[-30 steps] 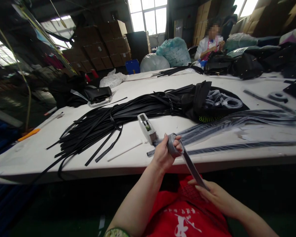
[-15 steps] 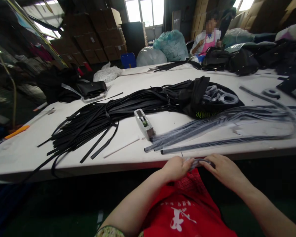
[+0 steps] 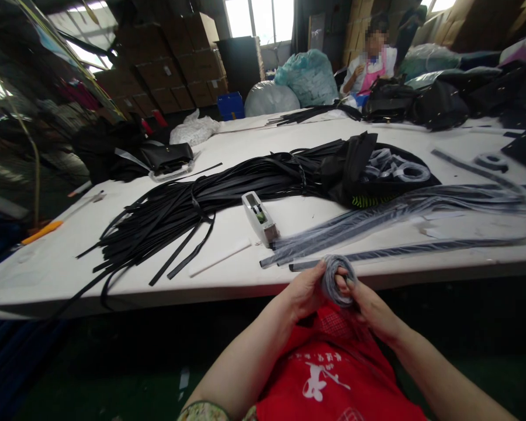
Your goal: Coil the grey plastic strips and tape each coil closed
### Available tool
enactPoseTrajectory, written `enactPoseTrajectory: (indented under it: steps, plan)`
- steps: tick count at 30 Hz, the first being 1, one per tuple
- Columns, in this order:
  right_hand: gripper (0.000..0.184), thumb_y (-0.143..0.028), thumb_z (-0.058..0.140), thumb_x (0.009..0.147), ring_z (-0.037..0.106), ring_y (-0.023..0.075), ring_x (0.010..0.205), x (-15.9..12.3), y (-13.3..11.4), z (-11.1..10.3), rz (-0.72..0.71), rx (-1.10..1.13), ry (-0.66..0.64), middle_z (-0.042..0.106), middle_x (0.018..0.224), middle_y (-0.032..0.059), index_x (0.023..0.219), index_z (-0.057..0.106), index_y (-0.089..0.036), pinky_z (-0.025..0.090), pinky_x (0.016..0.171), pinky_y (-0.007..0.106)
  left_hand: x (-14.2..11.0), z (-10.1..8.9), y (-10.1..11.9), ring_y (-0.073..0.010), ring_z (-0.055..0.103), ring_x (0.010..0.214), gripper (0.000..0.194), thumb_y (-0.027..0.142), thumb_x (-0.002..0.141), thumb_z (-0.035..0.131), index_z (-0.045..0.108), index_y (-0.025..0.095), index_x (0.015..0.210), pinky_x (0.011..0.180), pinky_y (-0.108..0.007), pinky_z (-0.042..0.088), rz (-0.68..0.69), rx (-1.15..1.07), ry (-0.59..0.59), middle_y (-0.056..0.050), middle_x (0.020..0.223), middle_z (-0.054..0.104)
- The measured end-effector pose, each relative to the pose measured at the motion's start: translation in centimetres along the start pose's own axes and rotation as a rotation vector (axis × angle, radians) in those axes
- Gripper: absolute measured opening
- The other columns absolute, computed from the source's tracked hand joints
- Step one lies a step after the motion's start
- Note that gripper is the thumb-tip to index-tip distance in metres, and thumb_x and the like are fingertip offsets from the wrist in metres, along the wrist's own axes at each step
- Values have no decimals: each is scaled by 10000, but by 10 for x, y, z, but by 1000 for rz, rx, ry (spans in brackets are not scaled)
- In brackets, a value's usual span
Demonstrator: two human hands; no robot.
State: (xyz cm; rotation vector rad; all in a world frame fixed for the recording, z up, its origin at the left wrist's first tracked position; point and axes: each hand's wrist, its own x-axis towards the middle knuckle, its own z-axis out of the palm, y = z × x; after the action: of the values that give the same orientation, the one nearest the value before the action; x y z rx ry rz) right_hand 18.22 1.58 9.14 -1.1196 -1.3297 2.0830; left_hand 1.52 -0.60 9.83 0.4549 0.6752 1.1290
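A plastic-wrapped strap, wound into a coiled strap (image 3: 333, 279), is held between my two hands at the table's front edge. My left hand (image 3: 309, 287) grips the coil's left side. On the other side, my right hand (image 3: 368, 301) has its fingers curled into the ring and closed on it. Just beyond lie several long dark straps in clear plastic (image 3: 350, 225). A grey tape dispenser (image 3: 259, 219) stands at their left ends. Behind them, a black bag (image 3: 355, 169) holds more wrapped coils (image 3: 392, 166).
A big bundle of loose black straps (image 3: 193, 204) stretches across the white table (image 3: 228, 263). One more coil (image 3: 491, 161) lies at right. An orange-handled tool (image 3: 42, 232) is at far left. Black bags (image 3: 438, 105) and a person in a pink apron (image 3: 372, 73) are at the back.
The coil has come up and turned, so its round side now faces the camera. Both hands have tilted with it, and the right fingers now reach into its middle.
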Motion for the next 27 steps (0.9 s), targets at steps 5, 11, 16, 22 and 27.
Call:
enactPoseTrajectory:
  steps: [5, 11, 16, 22, 27]
  plan:
    - [534, -644, 574, 844, 470, 89, 548, 4, -25, -34, 203, -423, -376, 625, 751, -1, 1106, 653, -185, 344, 465, 178, -9, -15, 10, -215, 624, 832, 486, 573, 797, 616, 689, 156, 1035, 795, -331, 486, 248, 954, 341, -71, 914, 711]
    - [435, -511, 589, 872, 612, 267, 1048, 16, -19, -31, -42, -657, -501, 699, 1123, 72, 1121, 701, -172, 459, 974, 396, -12, -9, -1, -222, 672, 812, 407, 562, 800, 613, 752, 196, 914, 774, -302, 496, 82, 1221, 85, -63, 885, 757]
    - [563, -528, 631, 835, 611, 298, 1069, 26, -18, -22, -139, -628, -330, 694, 1138, 101, 1228, 625, -125, 444, 1009, 441, -4, -13, -7, -229, 655, 874, 390, 507, 819, 604, 725, 163, 958, 855, -338, 482, 289, 888, 513, -83, 949, 738]
    - [443, -525, 628, 840, 629, 217, 886, 26, -35, -25, -112, -613, -438, 703, 981, 45, 1065, 678, -147, 507, 851, 318, -18, -10, -22, -226, 617, 891, 438, 527, 910, 447, 681, 158, 881, 868, -352, 477, 294, 817, 515, -72, 907, 714]
    - [329, -509, 700, 762, 519, 99, 584, 24, -25, -29, 27, -833, -742, 584, 654, -62, 829, 697, -187, 413, 540, 170, -38, -19, -38, -207, 640, 931, 347, 402, 923, 472, 612, 231, 1191, 872, -302, 476, 192, 1156, 171, -69, 1049, 709]
